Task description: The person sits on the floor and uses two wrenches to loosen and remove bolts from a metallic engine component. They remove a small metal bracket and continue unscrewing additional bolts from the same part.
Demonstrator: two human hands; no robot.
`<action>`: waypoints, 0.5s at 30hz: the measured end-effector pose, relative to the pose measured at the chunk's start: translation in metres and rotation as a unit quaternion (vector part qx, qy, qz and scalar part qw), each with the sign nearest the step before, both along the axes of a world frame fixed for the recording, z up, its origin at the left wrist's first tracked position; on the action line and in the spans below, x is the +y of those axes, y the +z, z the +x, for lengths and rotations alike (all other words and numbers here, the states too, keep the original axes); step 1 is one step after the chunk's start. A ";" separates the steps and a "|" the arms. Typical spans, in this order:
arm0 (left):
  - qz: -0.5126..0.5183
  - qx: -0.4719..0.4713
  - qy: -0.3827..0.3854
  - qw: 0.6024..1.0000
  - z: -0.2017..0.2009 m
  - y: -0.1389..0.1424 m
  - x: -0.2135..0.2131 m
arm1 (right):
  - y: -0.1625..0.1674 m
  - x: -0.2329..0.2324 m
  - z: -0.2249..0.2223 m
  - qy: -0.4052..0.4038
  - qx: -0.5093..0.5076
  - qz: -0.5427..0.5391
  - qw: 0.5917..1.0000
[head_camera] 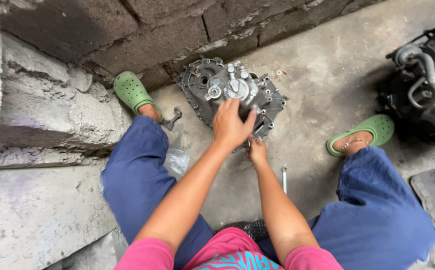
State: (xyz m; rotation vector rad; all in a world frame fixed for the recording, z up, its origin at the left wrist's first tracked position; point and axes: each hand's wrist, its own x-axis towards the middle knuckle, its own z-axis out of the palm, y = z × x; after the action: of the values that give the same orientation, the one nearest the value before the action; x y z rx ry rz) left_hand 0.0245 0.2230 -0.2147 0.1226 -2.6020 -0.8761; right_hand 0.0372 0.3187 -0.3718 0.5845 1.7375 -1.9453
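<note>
Two bare arms of yours run up from the pink shirt at the bottom of the frame, between knees in blue trousers, toward the middle of the picture. Your right hand (257, 151) sits lower and nearer you, just below the lower edge of the gear housing (232, 95); its fingers curl around something thin and metallic, but you cannot tell what it is, because the left hand hides most of it. Just right of that wrist a slim spanner (284, 179) lies on the concrete floor (317, 85), untouched. Your left hand (231, 125) lies palm down on the lower middle of the housing, fingers spread over the casting and pressing on it without closing around any part. The housing is a grey, roughly round metal casting lying flat on the floor in the upper middle of the frame, with bright shafts and bolts standing on its upper face. A small dark bracket (171, 119) lies just left of it, beside your left foot in a green clog (131, 91). Far right, a dark engine block (425, 85) stands on the floor, and a rough block wall (127, 35) crosses the top.
</note>
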 end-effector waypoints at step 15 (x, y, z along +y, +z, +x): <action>-0.240 -0.164 -0.173 0.941 -0.119 -0.032 -0.013 | -0.016 -0.018 0.008 -0.212 0.106 0.327 0.915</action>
State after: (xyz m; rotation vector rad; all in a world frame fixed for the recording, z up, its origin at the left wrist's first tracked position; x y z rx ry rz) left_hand -0.0940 0.2101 -0.2469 -0.3644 -3.1299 -0.3098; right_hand 0.0454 0.3005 -0.3877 1.0883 2.6048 -1.6902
